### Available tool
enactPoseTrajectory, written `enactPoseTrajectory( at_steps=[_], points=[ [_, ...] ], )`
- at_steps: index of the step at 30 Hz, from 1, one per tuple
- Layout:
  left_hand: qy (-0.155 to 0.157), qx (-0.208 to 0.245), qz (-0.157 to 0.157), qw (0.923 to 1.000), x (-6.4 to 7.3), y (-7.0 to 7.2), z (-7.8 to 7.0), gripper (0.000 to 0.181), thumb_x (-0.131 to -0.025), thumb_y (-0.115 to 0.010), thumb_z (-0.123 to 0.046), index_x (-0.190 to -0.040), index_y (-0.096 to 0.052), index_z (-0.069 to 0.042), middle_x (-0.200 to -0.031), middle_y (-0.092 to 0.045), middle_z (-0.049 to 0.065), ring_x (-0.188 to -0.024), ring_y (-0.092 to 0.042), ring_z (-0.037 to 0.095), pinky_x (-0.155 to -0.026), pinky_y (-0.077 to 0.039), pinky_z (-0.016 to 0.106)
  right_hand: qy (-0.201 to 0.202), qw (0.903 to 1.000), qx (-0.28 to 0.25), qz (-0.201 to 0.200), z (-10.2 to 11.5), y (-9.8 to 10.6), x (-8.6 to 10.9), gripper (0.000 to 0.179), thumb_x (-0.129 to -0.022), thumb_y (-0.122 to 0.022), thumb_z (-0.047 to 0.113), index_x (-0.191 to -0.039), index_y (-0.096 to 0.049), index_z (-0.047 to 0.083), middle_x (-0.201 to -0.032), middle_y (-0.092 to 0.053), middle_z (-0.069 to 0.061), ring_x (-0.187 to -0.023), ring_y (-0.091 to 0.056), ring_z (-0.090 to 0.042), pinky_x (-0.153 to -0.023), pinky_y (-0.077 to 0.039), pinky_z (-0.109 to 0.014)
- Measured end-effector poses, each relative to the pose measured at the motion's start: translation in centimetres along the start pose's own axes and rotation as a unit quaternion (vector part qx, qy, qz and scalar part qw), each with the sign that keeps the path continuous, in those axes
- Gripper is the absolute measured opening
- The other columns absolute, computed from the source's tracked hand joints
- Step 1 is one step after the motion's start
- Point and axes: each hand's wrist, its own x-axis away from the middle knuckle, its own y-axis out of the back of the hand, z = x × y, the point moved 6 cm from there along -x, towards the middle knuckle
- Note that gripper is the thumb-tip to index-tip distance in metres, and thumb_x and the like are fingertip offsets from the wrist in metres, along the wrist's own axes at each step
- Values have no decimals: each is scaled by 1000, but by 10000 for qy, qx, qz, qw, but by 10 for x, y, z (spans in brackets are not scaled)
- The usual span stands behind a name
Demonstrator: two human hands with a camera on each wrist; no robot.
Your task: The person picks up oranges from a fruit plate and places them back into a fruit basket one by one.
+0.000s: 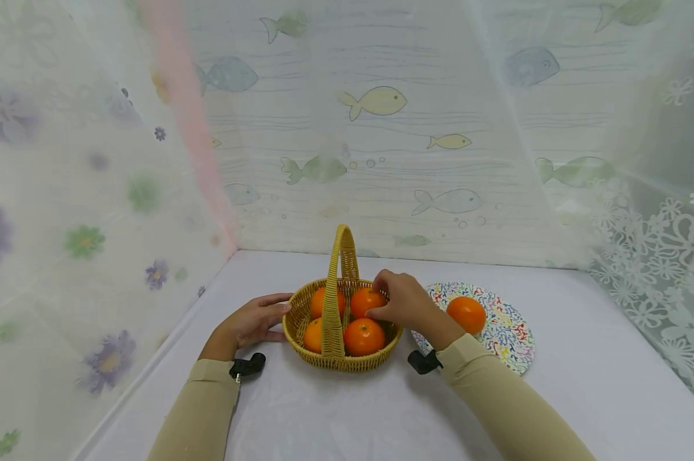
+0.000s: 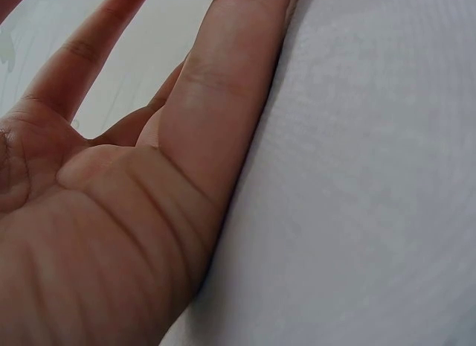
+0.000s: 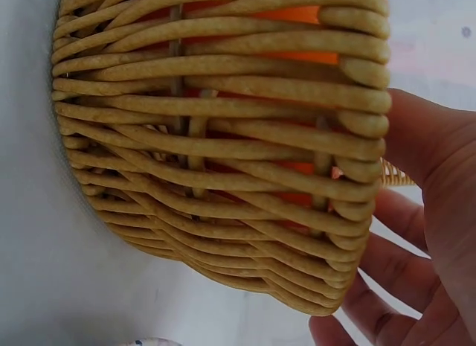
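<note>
A yellow wicker basket (image 1: 347, 364) with a tall arched handle holds several oranges. My right hand (image 1: 407, 301) reaches over its right rim, thumb and fingers curved about the back right orange (image 1: 363, 303). In front of that lies another orange (image 1: 364, 337); two more sit left of the handle. My left hand (image 1: 258, 319) stands at the basket's left side, its fingertips at the rim and its fingers loosely extended. In the right wrist view the woven wall (image 3: 223, 149) hides most of the oranges, and part of my right hand (image 3: 431, 212) passes behind the rim.
A round plate (image 1: 514, 349) with a colourful speckled pattern lies right of the basket, partly under my right forearm. One orange (image 1: 466, 314) rests on it. White cloth (image 1: 335, 422) covers the table. Printed curtains (image 1: 381, 160) hang behind and at both sides.
</note>
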Motion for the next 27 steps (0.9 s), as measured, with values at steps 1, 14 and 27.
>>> enactPoseTrajectory(
  at_steps=[1, 14, 27],
  points=[
    [6, -3, -6, 10000, 0, 0, 0, 60, -104, -65, -24, -157, -43, -11, -142, -63, 4, -119, -67, 19, -91, -61, 51, 1, 10000, 11, 9, 0, 0, 0, 49, -81, -90, 37, -118, -64, 15, -112, -71, -2, -99, -61, -20, -91, -59, -38],
    [45, -35, -72, 10000, 0, 0, 0, 60, -103, -67, -26, -157, -44, -12, -141, -64, 4, -118, -68, 19, -91, -61, 51, 163, 9998, 140, 18, -2, 4, 0, 59, -81, -90, 37, -129, -64, 14, -126, -68, -4, -117, -61, -26, -102, -55, -45],
    [8, -77, -32, 10000, -1, 1, 1, 59, -103, -66, -26, -157, -44, -13, -146, -61, 5, -119, -67, 20, -91, -60, 51, 199, 9990, 408, -56, -6, 16, 13, 61, -80, -90, 40, -128, -66, 13, -135, -65, -6, -127, -57, -29, -109, -49, -52]
  ],
)
